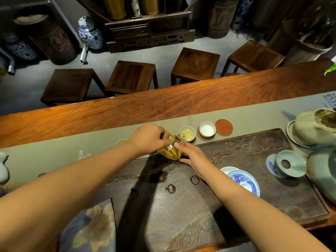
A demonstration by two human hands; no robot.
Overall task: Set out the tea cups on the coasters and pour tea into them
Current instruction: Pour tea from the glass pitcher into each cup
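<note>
At the far edge of the stone tea tray (236, 188), the left hand (148, 139) is closed around the handle side of a glass pitcher (171, 148) of amber tea, tilted toward the second tea cup (187, 132). The right hand (192, 155) has its fingers loosely extended, with the fingertips touching the pitcher's near side and base. That cup holds pale liquid. A first cup (121, 142) shows partly behind the left wrist, with yellow tea in it. A third cup (207, 129), white inside, sits on a red coaster (205, 137); just beside it lies a bare coaster (223, 127). All stand on a grey runner (72, 155) along the wooden table (163, 106). A blue-and-white bowl (244, 181) and a celadon strainer (289, 165) rest on the tray. Four wooden stools (131, 77) stand beyond the table.
</note>
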